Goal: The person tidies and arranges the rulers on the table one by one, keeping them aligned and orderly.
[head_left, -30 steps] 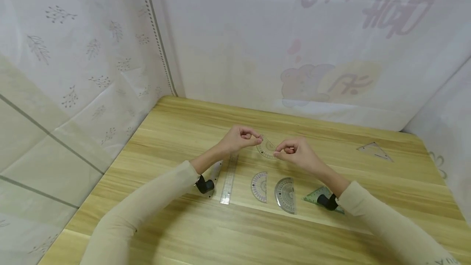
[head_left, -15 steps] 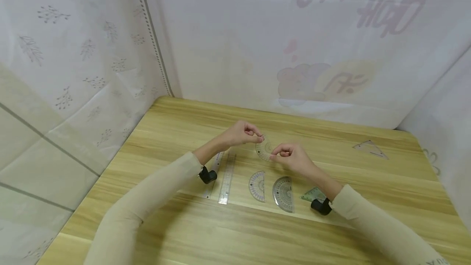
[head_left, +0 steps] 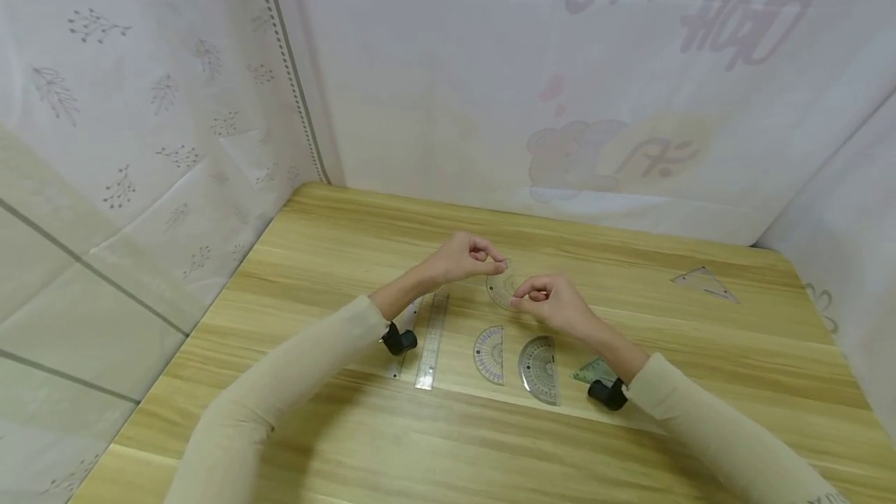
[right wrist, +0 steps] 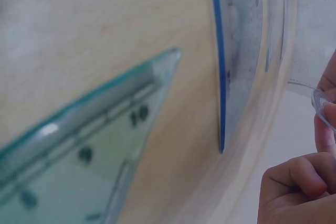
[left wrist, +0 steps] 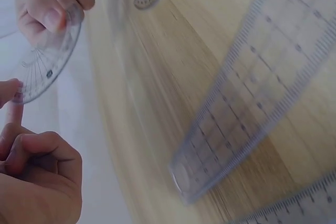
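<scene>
A clear half-round protractor (head_left: 498, 288) is held above the table between both hands. My left hand (head_left: 462, 257) pinches its upper end between thumb and forefinger, while my right hand (head_left: 553, 302) pinches the lower end. In the left wrist view, the protractor (left wrist: 50, 69) spans the gap between the two hands, its curved edge toward the table. Only a thin edge of it shows in the right wrist view, by the right hand (right wrist: 299, 187). Closer to me lie two more protractors, one clear (head_left: 490, 355) and one greyer (head_left: 539, 370), side by side.
Left of the protractors lies a clear ruler (head_left: 432, 341); another clear measuring piece (head_left: 397, 366) is partly under the left wrist camera. A green set square (head_left: 596, 372) sits beneath the right wrist. Far right on the wooden table (head_left: 392, 449) is a clear set square (head_left: 705, 285).
The held protractor has turned so its straight edge stands more upright. My right hand has shifted slightly left and down; the left has edged right. The head view has shifted a little.
</scene>
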